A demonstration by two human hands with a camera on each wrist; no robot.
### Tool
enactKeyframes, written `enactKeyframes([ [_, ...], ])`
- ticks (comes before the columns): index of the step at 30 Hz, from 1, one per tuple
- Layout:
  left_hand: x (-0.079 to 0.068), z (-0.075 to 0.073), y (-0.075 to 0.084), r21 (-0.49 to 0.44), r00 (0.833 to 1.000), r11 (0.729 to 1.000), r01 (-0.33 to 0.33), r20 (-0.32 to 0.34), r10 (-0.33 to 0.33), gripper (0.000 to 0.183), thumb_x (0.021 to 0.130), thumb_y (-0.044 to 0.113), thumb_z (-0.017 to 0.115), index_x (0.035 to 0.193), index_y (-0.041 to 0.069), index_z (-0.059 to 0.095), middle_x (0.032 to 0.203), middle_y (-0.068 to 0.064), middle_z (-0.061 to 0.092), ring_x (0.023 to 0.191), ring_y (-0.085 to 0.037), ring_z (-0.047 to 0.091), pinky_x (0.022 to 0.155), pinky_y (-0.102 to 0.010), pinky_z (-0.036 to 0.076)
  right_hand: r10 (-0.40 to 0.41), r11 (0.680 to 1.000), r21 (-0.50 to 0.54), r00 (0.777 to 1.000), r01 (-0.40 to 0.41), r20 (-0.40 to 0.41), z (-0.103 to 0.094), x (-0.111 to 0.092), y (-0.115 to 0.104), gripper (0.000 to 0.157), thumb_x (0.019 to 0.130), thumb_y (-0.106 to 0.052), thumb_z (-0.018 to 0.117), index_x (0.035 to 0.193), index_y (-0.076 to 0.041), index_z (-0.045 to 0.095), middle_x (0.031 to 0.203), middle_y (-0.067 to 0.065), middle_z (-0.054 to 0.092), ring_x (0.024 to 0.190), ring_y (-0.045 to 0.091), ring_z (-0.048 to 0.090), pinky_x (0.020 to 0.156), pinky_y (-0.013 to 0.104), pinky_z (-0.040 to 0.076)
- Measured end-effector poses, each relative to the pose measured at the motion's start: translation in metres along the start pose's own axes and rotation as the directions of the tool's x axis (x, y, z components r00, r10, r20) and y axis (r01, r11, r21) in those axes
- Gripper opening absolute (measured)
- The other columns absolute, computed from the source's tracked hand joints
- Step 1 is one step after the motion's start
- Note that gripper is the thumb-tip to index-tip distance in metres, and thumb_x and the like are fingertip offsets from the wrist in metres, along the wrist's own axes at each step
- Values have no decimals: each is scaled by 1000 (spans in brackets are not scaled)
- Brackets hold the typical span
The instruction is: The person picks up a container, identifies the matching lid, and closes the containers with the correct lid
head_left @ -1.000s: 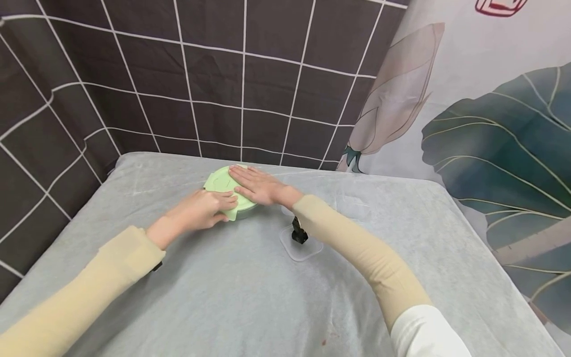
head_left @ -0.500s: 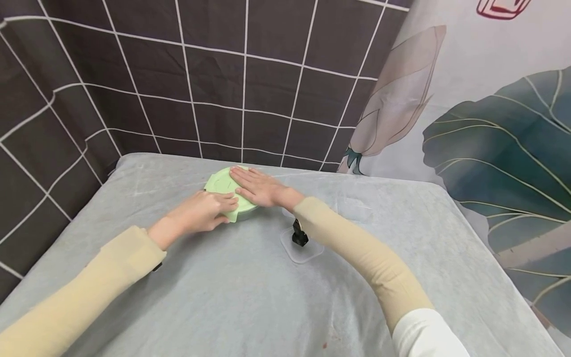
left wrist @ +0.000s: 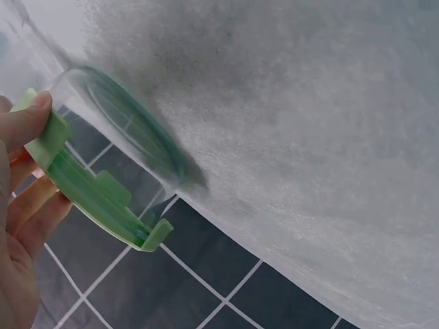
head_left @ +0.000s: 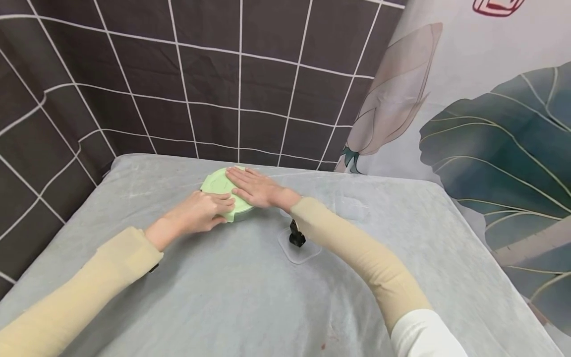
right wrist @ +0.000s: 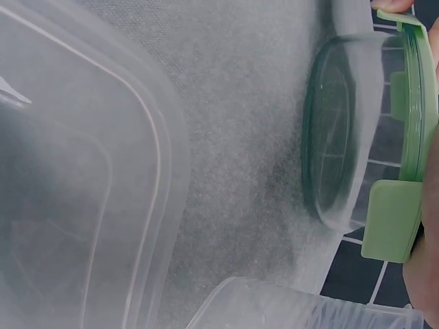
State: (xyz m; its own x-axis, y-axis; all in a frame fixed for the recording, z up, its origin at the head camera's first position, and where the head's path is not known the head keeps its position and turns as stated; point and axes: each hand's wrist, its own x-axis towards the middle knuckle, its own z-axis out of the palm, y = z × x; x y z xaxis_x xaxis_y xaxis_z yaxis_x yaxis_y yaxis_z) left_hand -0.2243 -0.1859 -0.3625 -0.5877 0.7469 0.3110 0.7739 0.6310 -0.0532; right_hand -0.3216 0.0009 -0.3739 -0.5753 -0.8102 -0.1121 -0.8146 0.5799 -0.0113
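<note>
A round clear glass food container [right wrist: 336,137] stands toward the back of the table, its light green lid [head_left: 216,183] on top. Side flaps hang from the lid's rim, such as one flap [right wrist: 392,221] in the right wrist view. My left hand [head_left: 202,210] pinches the lid's edge at a flap [left wrist: 51,140], thumb on the flap and fingers over the top. Lying flat across the lid with straight fingers is my right hand [head_left: 256,188]. In the head view both hands cover part of the lid.
A clear square plastic lid or box [head_left: 300,259] lies on the grey-covered table [head_left: 223,297] below my right forearm. Another clear plastic container [head_left: 352,208] is behind that forearm. A dark curtain with white grid lines [head_left: 214,84] hangs along the back edge.
</note>
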Motion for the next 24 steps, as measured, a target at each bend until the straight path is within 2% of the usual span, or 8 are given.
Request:
enactKeyframes([
  [8,0,1,-1,7,999,1000,-20,-35,20,36,69,20,75,102,9,69,107,-7,68,103,-23,63,77,-45,53,-5,1000,4,1000,5,6,-3,0,-2,57,97,-44,10,146,-18,-4,154,0,-2,142,9,-6,117,33,0],
  [15,1,3,-1,22,998,1000,-17,-67,19,34,69,19,75,101,9,70,105,-7,69,101,-22,64,76,-44,53,-1,1000,-10,1000,1,0,-2,1,-1,57,96,-45,8,146,-19,-5,154,-3,-5,142,9,-5,118,33,0],
  [24,2,4,-3,-23,995,1000,-16,-98,14,34,65,20,78,97,12,71,102,-5,70,99,-21,65,77,-43,53,-1,1000,-19,1000,1,11,-2,0,0,57,96,-45,8,145,-19,-6,154,-3,-5,141,9,-6,118,33,2],
])
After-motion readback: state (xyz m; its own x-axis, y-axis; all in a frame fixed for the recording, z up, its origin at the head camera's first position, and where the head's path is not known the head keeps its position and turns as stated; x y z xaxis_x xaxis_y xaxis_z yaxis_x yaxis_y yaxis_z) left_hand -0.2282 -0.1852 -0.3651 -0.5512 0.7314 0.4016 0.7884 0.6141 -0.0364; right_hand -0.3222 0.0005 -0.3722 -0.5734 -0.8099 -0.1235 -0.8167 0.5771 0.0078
